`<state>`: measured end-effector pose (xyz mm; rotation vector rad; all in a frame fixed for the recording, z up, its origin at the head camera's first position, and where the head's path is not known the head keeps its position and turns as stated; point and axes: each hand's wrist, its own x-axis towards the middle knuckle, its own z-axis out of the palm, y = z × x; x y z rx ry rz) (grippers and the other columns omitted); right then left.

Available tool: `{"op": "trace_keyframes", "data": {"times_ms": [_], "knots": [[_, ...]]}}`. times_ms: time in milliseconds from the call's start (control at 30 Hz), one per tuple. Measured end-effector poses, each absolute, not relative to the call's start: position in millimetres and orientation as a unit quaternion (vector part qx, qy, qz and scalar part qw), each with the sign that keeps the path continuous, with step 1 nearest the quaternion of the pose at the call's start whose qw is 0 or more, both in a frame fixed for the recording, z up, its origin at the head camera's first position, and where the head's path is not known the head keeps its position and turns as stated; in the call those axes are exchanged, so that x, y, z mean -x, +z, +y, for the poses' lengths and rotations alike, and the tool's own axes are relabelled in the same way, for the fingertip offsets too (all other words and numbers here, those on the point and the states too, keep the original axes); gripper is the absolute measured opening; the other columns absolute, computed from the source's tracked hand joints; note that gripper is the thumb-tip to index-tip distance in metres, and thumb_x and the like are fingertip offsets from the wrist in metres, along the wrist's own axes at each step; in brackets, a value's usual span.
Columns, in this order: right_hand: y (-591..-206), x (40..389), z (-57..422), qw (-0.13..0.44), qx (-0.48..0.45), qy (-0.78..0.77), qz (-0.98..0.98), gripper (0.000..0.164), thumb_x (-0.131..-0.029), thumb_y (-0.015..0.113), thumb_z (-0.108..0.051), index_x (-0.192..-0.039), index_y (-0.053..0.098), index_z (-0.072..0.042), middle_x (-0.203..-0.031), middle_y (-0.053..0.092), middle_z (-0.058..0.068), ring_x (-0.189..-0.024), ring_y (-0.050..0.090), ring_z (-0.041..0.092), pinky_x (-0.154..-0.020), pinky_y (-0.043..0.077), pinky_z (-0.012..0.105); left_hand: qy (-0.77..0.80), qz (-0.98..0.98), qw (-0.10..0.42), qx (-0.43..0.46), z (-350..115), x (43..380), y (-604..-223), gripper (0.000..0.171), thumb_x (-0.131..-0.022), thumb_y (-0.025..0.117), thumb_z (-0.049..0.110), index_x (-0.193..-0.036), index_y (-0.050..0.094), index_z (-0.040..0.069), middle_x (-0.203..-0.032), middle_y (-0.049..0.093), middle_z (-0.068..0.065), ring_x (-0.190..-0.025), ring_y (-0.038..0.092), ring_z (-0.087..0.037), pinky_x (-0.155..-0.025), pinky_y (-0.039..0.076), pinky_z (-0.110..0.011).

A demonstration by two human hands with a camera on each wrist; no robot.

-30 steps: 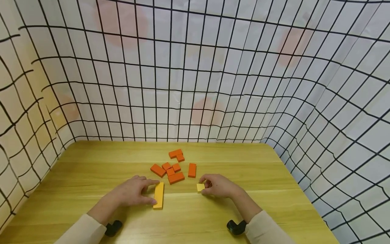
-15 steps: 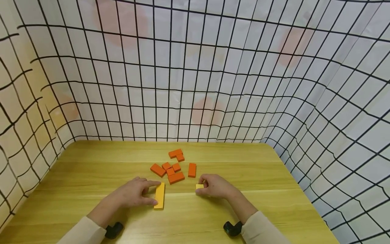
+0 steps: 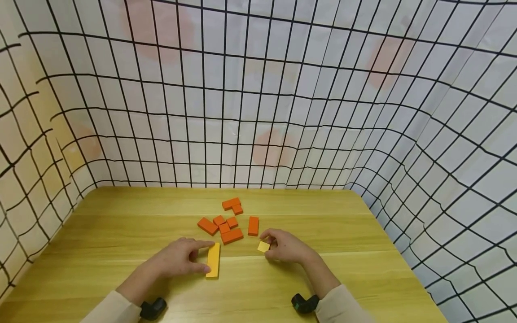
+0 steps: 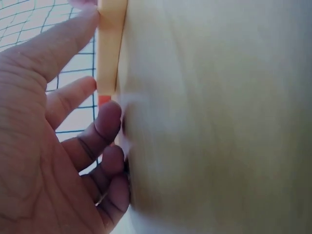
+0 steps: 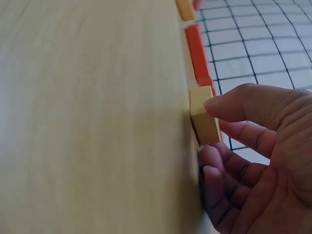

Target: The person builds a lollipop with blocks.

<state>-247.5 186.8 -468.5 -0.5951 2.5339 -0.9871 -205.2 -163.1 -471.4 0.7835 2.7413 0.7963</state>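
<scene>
In the head view my left hand point(image 3: 177, 258) has its index fingertip at the far end and its thumb at the near end of a long yellow block point(image 3: 214, 261), which lies flat on the table. The left wrist view shows that block point(image 4: 110, 48) with the thumb on it and the other fingers loosely bent. To its right, my right hand point(image 3: 288, 247) pinches a small yellow block point(image 3: 263, 246) between thumb and index finger. From the right wrist that small block point(image 5: 204, 117) stands close over the tabletop, thumb on its near face.
Several orange blocks, including an oblong one point(image 3: 232, 236), lie loosely grouped beyond the hands. Another orange block point(image 3: 253, 226) lies apart, near my right fingers. The wooden table point(image 3: 129, 211) is bounded by a black grid point(image 3: 242, 148) over pale sheeting.
The long yellow block has slid slightly right with my left hand. The small yellow block has turned a little in my right fingers and moved slightly left. The orange blocks stay put.
</scene>
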Motion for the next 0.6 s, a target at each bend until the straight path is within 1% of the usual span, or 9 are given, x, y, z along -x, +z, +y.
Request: {"op": "trace_keyframes", "data": {"times_ms": [67,200,333,433,500,600], "knots": [[-471.9,247.9,189.4,0.179,0.207,-0.373,0.886,0.040,-0.088,0.075,-0.011,-0.126,0.063,-0.011,-0.111,0.059,0.007,-0.086,0.053,0.019,-0.074,0.047,0.031,0.268,0.922,0.078,-0.267,-162.2,204.9,-473.3,0.073,-0.085,0.074,0.061,-0.145,0.059,0.022,-0.081,0.053,0.010,-0.077,0.043,-0.007,-0.072,0.036,-0.030],[-479.6,248.9,193.2,0.177,0.197,-0.406,0.875,0.036,-0.090,0.076,-0.013,-0.124,0.064,-0.012,-0.110,0.058,0.007,-0.087,0.052,0.019,-0.076,0.047,0.028,0.278,0.920,0.060,-0.270,-160.7,204.4,-477.1,0.070,-0.085,0.074,0.061,-0.143,0.061,0.023,-0.081,0.054,0.011,-0.077,0.042,-0.005,-0.075,0.033,-0.030],[-482.3,249.0,196.1,0.176,0.184,-0.418,0.872,0.037,-0.090,0.077,-0.013,-0.124,0.064,-0.012,-0.110,0.059,0.006,-0.088,0.053,0.019,-0.077,0.048,0.028,0.303,0.914,0.059,-0.264,-159.6,203.3,-480.2,0.068,-0.085,0.075,0.060,-0.141,0.062,0.024,-0.082,0.054,0.012,-0.077,0.041,-0.005,-0.074,0.030,-0.029],[-481.9,249.4,197.2,0.168,0.177,-0.419,0.875,0.037,-0.089,0.079,-0.016,-0.123,0.065,-0.011,-0.108,0.060,0.006,-0.090,0.055,0.018,-0.078,0.049,0.027,0.319,0.911,0.057,-0.255,-159.5,202.4,-482.3,0.067,-0.085,0.075,0.060,-0.141,0.063,0.025,-0.082,0.055,0.013,-0.078,0.040,-0.006,-0.073,0.029,-0.029],[-481.3,249.9,197.6,0.162,0.173,-0.419,0.877,0.037,-0.088,0.081,-0.020,-0.121,0.066,-0.011,-0.105,0.060,0.006,-0.089,0.056,0.018,-0.077,0.049,0.027,0.324,0.911,0.052,-0.249,-159.8,201.6,-484.1,0.067,-0.085,0.075,0.060,-0.140,0.063,0.025,-0.082,0.055,0.014,-0.078,0.040,-0.007,-0.072,0.029,-0.029],[-480.8,250.3,197.8,0.155,0.167,-0.418,0.879,0.034,-0.086,0.084,-0.025,-0.112,0.068,-0.011,-0.099,0.062,0.004,-0.087,0.056,0.018,-0.076,0.049,0.026,0.327,0.913,0.042,-0.241,-160.4,200.9,-486.3,0.066,-0.084,0.076,0.059,-0.139,0.065,0.024,-0.080,0.055,0.015,-0.077,0.040,-0.007,-0.072,0.030,-0.028]]}}
